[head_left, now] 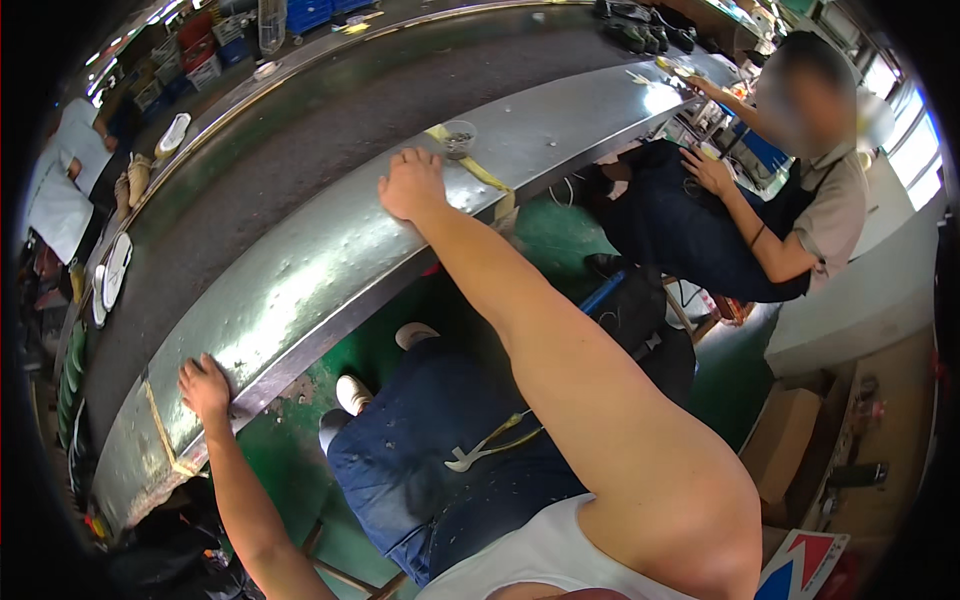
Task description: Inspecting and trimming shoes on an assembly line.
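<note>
L & R hands well apart: L hand (203, 388) & R hand (412, 185) both palm-down on bench (300, 270) metal edge, fingers loose, nothing seen in either. Yellow-handled pincers (480, 451) across jeans (390, 480); clear plastic tub (472, 142) just beside R hand. Best: wt even, R fingers off tub, lap lvl so pincers don't slide.

no text or number can be read, a white card (808, 564) marked with red and blue shapes at the lower right, dark print seen at its edge, too small to be made out
</note>
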Demonstrator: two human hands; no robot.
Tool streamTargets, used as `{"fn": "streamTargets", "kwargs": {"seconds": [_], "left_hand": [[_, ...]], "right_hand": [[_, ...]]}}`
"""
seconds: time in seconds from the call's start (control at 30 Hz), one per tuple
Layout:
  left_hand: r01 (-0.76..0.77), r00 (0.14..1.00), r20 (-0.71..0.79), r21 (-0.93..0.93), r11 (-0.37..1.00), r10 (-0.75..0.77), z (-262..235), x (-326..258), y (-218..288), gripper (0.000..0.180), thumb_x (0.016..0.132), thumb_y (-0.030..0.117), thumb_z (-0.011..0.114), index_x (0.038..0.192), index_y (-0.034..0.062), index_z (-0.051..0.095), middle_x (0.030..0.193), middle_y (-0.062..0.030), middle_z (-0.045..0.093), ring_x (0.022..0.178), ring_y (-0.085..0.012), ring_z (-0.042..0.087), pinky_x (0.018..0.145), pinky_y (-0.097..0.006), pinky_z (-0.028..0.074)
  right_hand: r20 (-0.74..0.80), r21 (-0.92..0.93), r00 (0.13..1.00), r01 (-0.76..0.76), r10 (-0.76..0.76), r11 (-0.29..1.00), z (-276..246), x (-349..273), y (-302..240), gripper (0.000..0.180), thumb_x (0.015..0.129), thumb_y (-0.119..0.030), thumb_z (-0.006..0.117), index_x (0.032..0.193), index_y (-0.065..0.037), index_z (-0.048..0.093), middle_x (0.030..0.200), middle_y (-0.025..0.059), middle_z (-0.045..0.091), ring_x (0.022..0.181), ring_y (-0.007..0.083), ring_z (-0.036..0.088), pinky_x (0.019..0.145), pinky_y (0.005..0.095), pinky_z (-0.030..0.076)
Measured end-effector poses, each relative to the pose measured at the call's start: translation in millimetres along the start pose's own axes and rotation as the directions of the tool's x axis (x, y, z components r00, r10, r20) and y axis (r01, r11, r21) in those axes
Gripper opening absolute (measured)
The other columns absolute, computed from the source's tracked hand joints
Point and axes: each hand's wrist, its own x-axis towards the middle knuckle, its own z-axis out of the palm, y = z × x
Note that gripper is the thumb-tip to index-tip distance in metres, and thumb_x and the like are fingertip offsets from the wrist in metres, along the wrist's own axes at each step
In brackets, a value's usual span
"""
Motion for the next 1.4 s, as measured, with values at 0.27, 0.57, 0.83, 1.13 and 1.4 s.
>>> {"fn": "streamTargets", "kwargs": {"seconds": [0.27, 0.57, 0.83, 1.13, 1.4], "left_hand": [[-0.007, 1.0, 0.021, 0.03, 1.0, 0.007, -2.1, -4.9, 3.9, 0.063, 0.101, 0.052, 0.039, 0.147, 0.0083, 0.044, 0.156, -0.0123, 0.038, 0.145, -0.0339, 0.032, 0.117, -0.055, 0.024], [0.014, 0.999, 0.029, 0.042, 0.999, -0.016, -3.9, -4.6, 5.1, 0.062, 0.101, 0.052, 0.039, 0.146, 0.0095, 0.045, 0.155, -0.0112, 0.04, 0.145, -0.0326, 0.032, 0.116, -0.053, 0.025], [0.002, 1.0, 0.014, 0.03, 1.0, -0.002, -2.0, -3.2, 2.5, 0.062, 0.101, 0.051, 0.039, 0.145, 0.0094, 0.046, 0.154, -0.011, 0.041, 0.143, -0.0325, 0.034, 0.116, -0.052, 0.026], [-0.005, 1.0, -0.003, 0.036, 0.999, 0.005, 1.5, -1.0, 3.8, 0.063, 0.101, 0.053, 0.038, 0.145, 0.0089, 0.047, 0.153, -0.0112, 0.042, 0.143, -0.0328, 0.035, 0.116, -0.053, 0.026], [-0.001, 1.0, 0.014, 0.038, 0.999, 0.0, 1.5, 0.3, 0.7, 0.064, 0.1, 0.053, 0.038, 0.145, 0.0086, 0.047, 0.154, -0.0113, 0.042, 0.143, -0.0331, 0.035, 0.116, -0.053, 0.026]], "right_hand": [[-0.005, 0.004, 1.0, 0.003, -0.003, 1.0, -5.0, -5.5, 5.2, 0.047, 0.09, -0.037, 0.057, 0.117, 0.0, 0.065, 0.126, 0.016, 0.06, 0.126, 0.0318, 0.047, 0.11, 0.0526, 0.029], [0.035, 0.005, 0.999, -0.012, 0.012, 1.0, -12.6, -5.6, 2.7, 0.047, 0.092, -0.037, 0.055, 0.12, -0.001, 0.065, 0.129, 0.0155, 0.059, 0.128, 0.0315, 0.045, 0.111, 0.0525, 0.028], [0.112, 0.013, 0.993, -0.031, 0.03, 0.999, -19.3, -5.0, 0.1, 0.048, 0.093, -0.037, 0.055, 0.124, -0.001, 0.064, 0.132, 0.0155, 0.057, 0.13, 0.0317, 0.044, 0.113, 0.0513, 0.027], [0.101, 0.024, 0.994, -0.038, 0.035, 0.999, -18.6, -5.5, 2.7, 0.048, 0.093, -0.036, 0.055, 0.124, 0.0, 0.063, 0.134, 0.0164, 0.056, 0.133, 0.0325, 0.042, 0.114, 0.0516, 0.026], [0.107, 0.044, 0.994, -0.038, 0.033, 0.998, -17.0, -5.0, 1.7, 0.048, 0.094, -0.035, 0.055, 0.125, 0.001, 0.062, 0.136, 0.017, 0.055, 0.136, 0.0333, 0.04, 0.115, 0.0517, 0.025]]}}
